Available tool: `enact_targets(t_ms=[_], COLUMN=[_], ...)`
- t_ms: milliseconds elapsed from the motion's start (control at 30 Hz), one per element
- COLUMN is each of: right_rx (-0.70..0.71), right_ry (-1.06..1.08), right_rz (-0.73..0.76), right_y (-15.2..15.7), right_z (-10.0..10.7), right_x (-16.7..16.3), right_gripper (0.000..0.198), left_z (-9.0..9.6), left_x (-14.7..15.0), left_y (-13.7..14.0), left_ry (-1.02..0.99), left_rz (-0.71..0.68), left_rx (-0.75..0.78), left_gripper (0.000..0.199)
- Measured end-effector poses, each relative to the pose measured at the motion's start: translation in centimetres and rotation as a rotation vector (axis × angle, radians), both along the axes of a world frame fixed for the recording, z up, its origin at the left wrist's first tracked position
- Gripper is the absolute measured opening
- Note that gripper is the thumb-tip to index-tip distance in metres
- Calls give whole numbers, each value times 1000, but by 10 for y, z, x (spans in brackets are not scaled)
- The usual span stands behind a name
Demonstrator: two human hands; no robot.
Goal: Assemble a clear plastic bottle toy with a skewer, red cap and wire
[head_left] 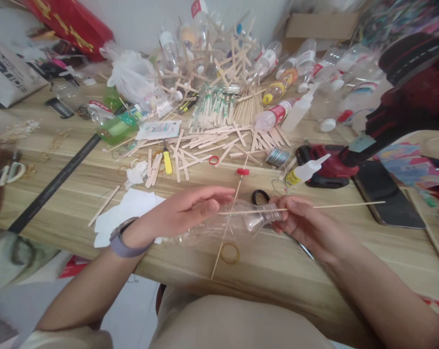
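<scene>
From where I stand, the clear plastic bottle [237, 224] stretches sideways between the two hands near the front of the table [270, 271], its threaded neck pointing toward the right hand [310, 225], which is the nearer to that end. That hand pinches a thin stick [335, 206] running along the bottle's length, while the left hand [186, 208] is by the body, thumb apart from straight fingers, whether touching I can't tell. A second stick [219, 253] crosses them, its far part carrying a red cap [243, 171].
</scene>
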State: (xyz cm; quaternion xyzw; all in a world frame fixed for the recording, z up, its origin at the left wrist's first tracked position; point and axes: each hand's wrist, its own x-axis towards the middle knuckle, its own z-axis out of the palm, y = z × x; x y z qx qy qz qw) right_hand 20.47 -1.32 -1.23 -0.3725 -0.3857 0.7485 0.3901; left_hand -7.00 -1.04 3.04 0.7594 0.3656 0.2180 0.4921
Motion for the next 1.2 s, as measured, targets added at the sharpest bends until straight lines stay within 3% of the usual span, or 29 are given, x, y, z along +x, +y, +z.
enact_targets(t_ms=[133, 233, 367, 500, 667, 833, 933, 1100, 1200], right_rx=[-19, -19, -10, -24, -16, 224, 268, 149, 102], right_ry=[20, 8, -8, -2, -32, -176, -199, -73, -24], right_rz=[10, -2, -5, -12, -111, -234, -241, -141, -86], right_y=[-1, -1, -2, -1, 3, 6, 6, 2, -1], right_z=[-5, -5, -4, -4, -1, 7, 10, 5, 3], right_x=[1, -1, -2, 1, 14, 29, 29, 14, 6], right_gripper=[28, 29, 30, 29, 27, 31, 33, 32, 33], left_z=[6, 7, 4, 2, -3, -10, -12, -13, -18], left_x=[6, 10, 12, 10, -1, -6, -4, 1, 10], left_y=[-14, -19, -20, -18, -21, -22, -19, -15, -17], left_ry=[117, 183, 214, 152, 143, 92, 84, -34, -265], left_rz=[127, 166, 162, 182, 342, 524, 482, 340, 350], left_rx=[422, 627, 794, 788, 537, 198, -26, -345, -696], left_gripper=[28, 13, 12, 14, 11, 15, 21, 22, 21])
